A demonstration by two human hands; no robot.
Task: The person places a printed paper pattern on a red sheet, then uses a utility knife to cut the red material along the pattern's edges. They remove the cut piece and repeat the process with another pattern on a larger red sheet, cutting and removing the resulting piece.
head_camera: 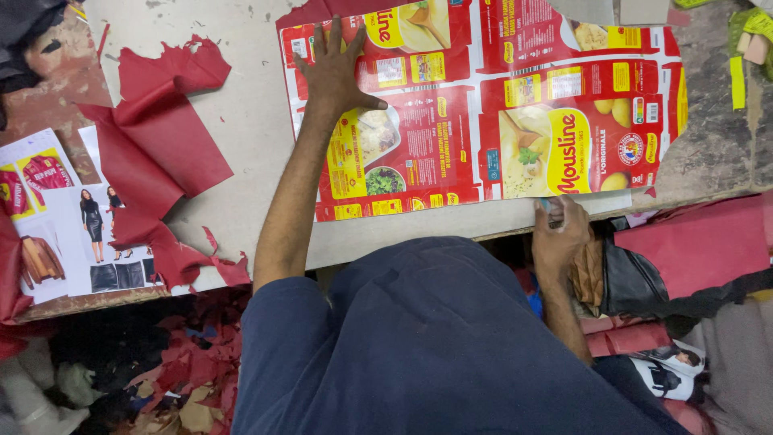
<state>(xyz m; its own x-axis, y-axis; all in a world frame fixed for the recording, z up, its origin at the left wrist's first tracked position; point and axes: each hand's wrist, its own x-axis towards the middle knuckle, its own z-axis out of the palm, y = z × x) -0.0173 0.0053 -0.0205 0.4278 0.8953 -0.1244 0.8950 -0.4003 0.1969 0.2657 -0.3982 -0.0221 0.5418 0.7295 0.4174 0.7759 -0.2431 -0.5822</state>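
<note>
Now, left hand (pixel 338 72) open flat on red printed carton sheet (pixel 515 113) | right hand (pixel 560 234) grips small tool at near edge | keep sheet pressed still.

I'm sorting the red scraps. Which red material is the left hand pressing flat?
The flattened printed carton sheet, under the left hand; the plain red scraps lie untouched further left.

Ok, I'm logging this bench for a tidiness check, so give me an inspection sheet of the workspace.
Surface: worn table, scuffed.
Job's things: flattened red and yellow cardboard packaging sheet lying flat.
Clutter: red material scraps; clothing pictures; yellow offcuts.
Grippers: left hand pressed flat on the sheet; right hand at its near edge, gripping a small object, unclear what.
Cables: nothing seen.
Surroundings: red scraps on floor; black and red material at right.
</note>
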